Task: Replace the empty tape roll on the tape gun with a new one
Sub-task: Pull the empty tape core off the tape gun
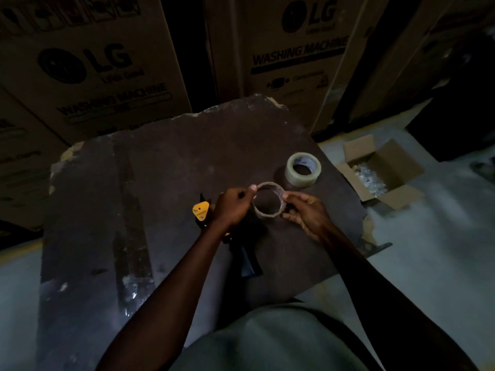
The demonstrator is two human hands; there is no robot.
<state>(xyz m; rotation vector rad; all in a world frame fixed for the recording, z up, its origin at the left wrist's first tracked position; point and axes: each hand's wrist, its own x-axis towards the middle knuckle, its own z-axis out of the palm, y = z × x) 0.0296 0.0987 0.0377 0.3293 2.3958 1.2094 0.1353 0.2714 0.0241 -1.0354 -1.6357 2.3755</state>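
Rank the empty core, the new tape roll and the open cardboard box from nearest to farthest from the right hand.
1. Empty core: pinched by the right hand.
2. New tape roll: on the table, just beyond.
3. Open cardboard box: on the floor, far right.

We see a dark, worn board (187, 162) on the pale floor (428, 263). Behind it stand big cardboard cartons (101, 76) printed "LG washing machine". To its right sits a small open box (401, 167).
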